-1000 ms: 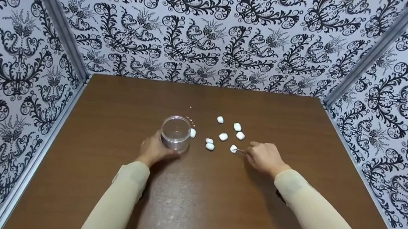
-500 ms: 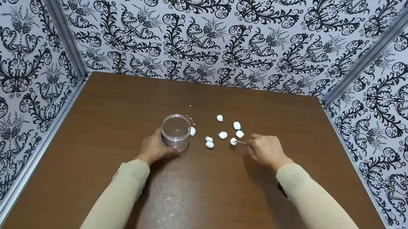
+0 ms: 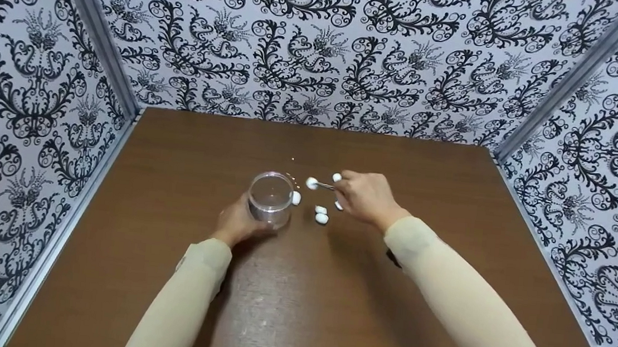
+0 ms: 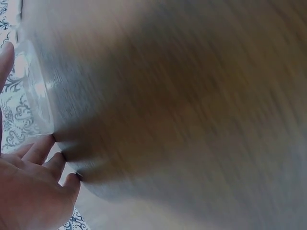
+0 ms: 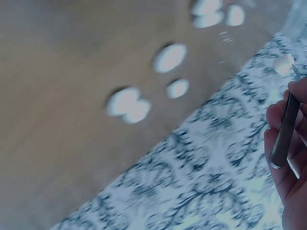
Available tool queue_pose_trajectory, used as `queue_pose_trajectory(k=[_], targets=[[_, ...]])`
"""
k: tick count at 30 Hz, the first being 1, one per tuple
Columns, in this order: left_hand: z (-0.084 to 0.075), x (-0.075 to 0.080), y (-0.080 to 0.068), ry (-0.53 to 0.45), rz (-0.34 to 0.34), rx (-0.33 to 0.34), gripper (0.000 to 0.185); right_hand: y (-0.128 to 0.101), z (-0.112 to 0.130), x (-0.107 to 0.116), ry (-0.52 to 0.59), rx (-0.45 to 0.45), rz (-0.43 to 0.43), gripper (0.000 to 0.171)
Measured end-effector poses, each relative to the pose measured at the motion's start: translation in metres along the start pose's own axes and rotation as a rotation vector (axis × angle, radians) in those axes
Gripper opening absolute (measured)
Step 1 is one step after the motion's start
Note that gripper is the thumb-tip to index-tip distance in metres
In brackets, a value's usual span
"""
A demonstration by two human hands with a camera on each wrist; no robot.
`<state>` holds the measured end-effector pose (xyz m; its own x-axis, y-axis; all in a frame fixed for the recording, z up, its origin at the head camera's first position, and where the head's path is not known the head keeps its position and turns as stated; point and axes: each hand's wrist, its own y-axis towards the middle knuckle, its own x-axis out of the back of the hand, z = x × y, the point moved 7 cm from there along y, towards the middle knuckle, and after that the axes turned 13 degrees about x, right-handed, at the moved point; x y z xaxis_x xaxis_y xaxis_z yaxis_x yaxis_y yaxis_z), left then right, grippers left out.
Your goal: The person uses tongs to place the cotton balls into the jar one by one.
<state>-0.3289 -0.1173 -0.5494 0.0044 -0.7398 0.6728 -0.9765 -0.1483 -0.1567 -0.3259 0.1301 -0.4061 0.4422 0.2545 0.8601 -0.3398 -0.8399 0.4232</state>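
Right hand (image 3: 365, 196) pinching slim metal tweezers (image 3: 326, 186) with a small white cotton ball (image 3: 312, 183) at the tip, left hand (image 3: 237, 224) wrapped round the clear round plastic jar (image 3: 270, 198) just left; light grip, could drop short onto the tabletop (image 3: 177, 145).

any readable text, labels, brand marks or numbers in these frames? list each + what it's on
None readable in any view.
Clear cup held by the left hand: no label or marking visible.
Tweezers in the right hand: no engraving visible; view is blurred.
Cotton balls, table, patterned walls: ornament only, no lettering.
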Motion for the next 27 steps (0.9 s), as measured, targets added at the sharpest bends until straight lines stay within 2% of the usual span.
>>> queue_pose_trajectory(k=[4,9,17,27], targets=[[-0.001,-0.003,0.001,-0.001,0.003,0.002,0.104,0.024,0.014,-0.004,0.007,0.033,-0.014,0.01],[-0.003,-0.003,0.0,0.014,0.005,0.009,0.102,0.037,0.028,-0.014,0.023,0.058,0.029,0.009],[-0.005,0.001,-0.004,0.019,0.041,0.057,0.104,0.037,0.03,-0.024,0.055,0.048,0.08,0.004],[-0.005,0.006,-0.007,0.023,0.027,0.046,0.103,0.035,0.029,-0.025,0.085,0.055,0.094,0.006]])
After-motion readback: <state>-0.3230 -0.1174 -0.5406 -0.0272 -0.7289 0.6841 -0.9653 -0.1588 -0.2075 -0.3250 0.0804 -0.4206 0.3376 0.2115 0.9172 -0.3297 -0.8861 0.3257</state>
